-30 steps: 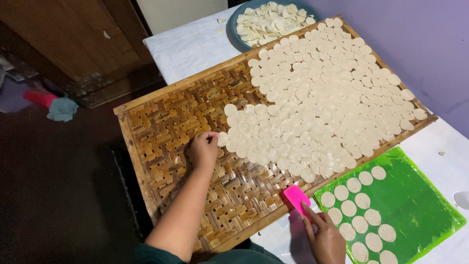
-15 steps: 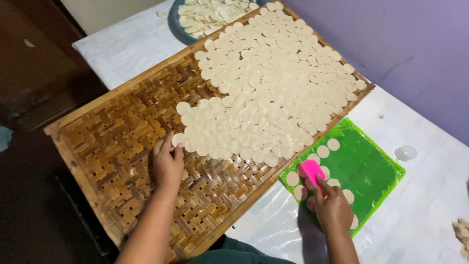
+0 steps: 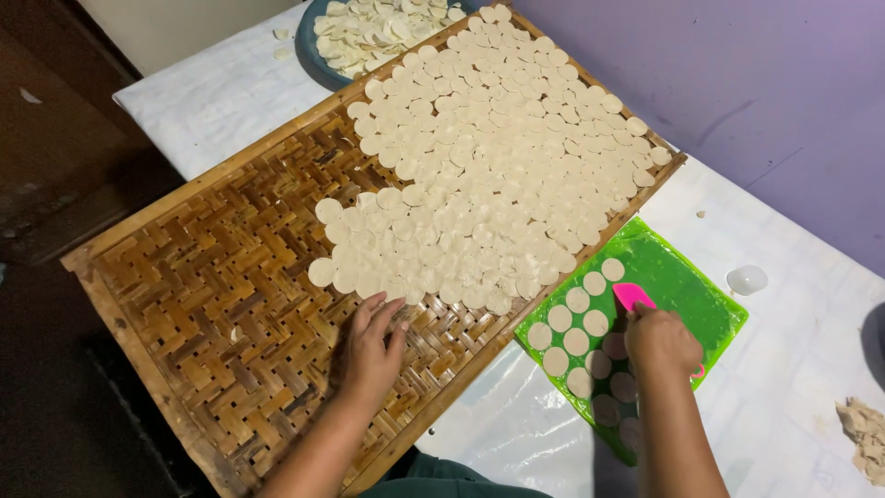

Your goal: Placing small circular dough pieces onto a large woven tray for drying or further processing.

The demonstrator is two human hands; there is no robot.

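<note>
In the head view, the left hand [image 3: 369,346] is laid flat at lower centre on the woven bamboo tray [image 3: 184,304], fingers slightly spread and empty, their tips touching the nearest of the dough discs [image 3: 489,175] that cover the tray's upper right half. At lower right, the right hand [image 3: 659,341] is closed around a pink scraper [image 3: 631,295], whose blade is set on the green mat [image 3: 691,295], among the cut rounds [image 3: 576,323] lying there in rows.

A thin round could be torn or folded if the blade is pushed too steeply, and neighbouring discs on the tray could be stuck together by overlap.

At the upper edge, a dark blue bowl [image 3: 309,51] is filled with pale dough offcuts [image 3: 378,23]. A small white cup [image 3: 747,278], its contents unclear, is seen right of the mat on the white-covered table [image 3: 230,92].
</note>
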